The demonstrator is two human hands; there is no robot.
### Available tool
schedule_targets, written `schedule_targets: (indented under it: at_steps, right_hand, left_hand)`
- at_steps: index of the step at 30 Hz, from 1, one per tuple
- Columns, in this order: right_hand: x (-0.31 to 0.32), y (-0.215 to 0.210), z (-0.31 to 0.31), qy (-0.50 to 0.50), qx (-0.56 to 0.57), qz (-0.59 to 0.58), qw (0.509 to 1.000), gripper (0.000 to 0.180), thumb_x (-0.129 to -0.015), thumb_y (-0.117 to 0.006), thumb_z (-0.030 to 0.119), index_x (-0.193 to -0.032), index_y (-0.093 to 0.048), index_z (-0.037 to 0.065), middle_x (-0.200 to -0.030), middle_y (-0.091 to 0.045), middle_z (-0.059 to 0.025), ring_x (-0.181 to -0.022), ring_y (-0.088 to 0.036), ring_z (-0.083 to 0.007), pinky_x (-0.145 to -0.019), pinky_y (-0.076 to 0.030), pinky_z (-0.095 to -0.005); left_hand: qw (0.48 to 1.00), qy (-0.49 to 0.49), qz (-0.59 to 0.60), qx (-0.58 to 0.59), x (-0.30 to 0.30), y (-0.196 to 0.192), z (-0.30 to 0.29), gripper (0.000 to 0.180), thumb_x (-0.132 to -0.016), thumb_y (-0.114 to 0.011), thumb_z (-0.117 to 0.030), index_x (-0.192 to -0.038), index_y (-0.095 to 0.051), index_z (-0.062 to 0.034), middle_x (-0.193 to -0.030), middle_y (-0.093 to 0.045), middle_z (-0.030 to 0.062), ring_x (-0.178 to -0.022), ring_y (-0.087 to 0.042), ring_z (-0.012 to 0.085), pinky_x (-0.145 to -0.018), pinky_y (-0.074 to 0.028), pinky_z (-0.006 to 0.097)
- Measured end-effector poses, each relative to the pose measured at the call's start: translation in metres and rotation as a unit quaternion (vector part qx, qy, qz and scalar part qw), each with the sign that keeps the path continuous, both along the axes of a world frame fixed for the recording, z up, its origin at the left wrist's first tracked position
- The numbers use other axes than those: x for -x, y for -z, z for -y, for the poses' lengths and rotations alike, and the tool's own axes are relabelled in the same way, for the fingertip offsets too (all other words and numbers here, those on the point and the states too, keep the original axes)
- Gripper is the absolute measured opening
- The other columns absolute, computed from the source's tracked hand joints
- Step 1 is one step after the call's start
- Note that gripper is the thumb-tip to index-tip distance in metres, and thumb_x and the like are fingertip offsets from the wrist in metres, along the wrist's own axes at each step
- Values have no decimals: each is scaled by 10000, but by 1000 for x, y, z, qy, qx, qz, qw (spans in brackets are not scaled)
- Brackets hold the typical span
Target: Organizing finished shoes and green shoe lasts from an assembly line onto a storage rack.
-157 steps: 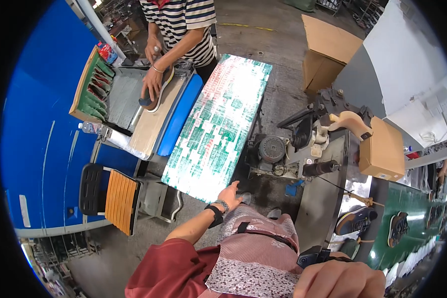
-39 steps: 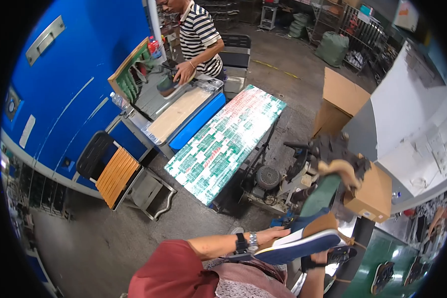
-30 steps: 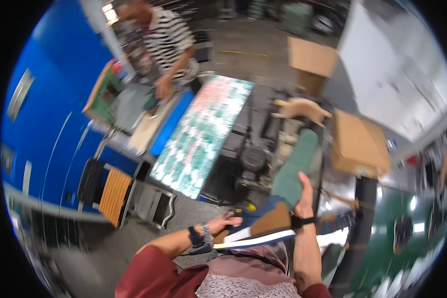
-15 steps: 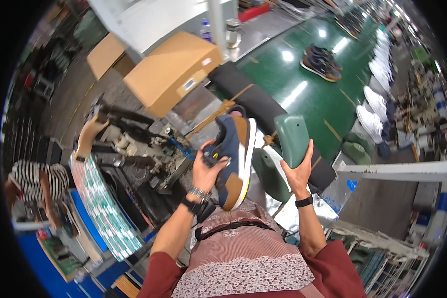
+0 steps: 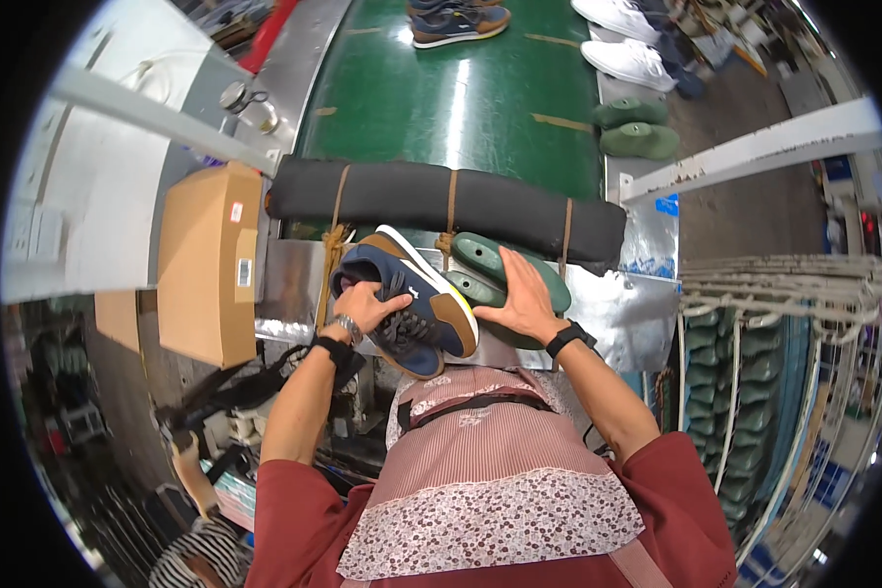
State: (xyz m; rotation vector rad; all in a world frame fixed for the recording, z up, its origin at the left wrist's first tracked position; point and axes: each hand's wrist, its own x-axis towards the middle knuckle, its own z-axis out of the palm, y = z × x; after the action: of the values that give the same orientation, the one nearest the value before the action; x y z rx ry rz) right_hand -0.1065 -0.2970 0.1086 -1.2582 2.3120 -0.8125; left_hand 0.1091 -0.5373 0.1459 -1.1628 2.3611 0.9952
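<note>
My left hand grips a navy-and-brown sneaker with a white sole, its fingers at the shoe's opening and its thumb over the laces. Close against it, on my side, shows another navy sneaker part with a brown toe, partly covered. My right hand is curved around a green shoe last, the thumb reaching toward the sneaker's toe. Beside that lies another green last, partly under my fingers. Both sneakers and lasts are at the metal tabletop before me.
A black padded roll tied with cord crosses the end of the green conveyor belt. On the belt stand more navy sneakers. White sneakers and green lasts line its right edge. A cardboard box is left, a wire rack right.
My view has swung toward the belt. The sneaker and the green last, held up apart before, have come down close together at the metal tabletop.
</note>
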Motion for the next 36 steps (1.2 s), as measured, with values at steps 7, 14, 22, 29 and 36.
schedule_targets:
  at_steps: [7,14,22,29,36]
  right_hand:
    - [-6,-26,6,-25,-61,-31,997,877,-641,-873,314,-1389,-506,40,-1397,-546,-137,-1309,-480,-336,-1043,-385,-460]
    - [-49,-36,-47,-123,-105,-29,986,808,-658,-824,143,-1401,-510,113,-1449,-519,-99,-1380,-427,-358,-1120,-339,-512]
    - [-111,-33,-59,135,-56,-16,989,679,-722,-636,68,-1390,-550,153,-1510,-424,-161,-1431,-335,-410,-1161,-293,-552]
    - [-138,7,-57,521,35,121,844,854,-832,-720,380,-1492,-345,-11,-1549,-314,-253,-1451,-289,-427,-1194,-280,-481]
    - [-194,27,-132,547,218,461,663,1227,-796,-701,660,-1587,-14,22,-1615,-172,-229,-1526,-132,-369,-1244,-171,-468]
  left_hand:
    - [986,-68,-133,82,32,-60,58,558,-759,-754,-614,-850,-750,-63,-764,-705,205,-788,-694,390,-686,-513,448]
    - [963,-124,-236,-19,168,-48,208,891,-767,-635,-768,-1061,-715,69,-1060,-712,270,-1058,-677,369,-912,-491,414]
    - [946,108,-227,207,227,14,133,535,-824,-719,-465,-1160,-667,-52,-1092,-691,210,-1041,-647,392,-925,-508,462]
    - [942,132,-184,-249,102,160,-77,481,-991,-556,-360,-1263,-595,35,-1197,-659,199,-1051,-634,333,-959,-475,450]
    - [873,78,-110,-468,66,112,-167,545,-950,-686,-365,-1286,-533,35,-1160,-650,147,-973,-642,228,-837,-527,358]
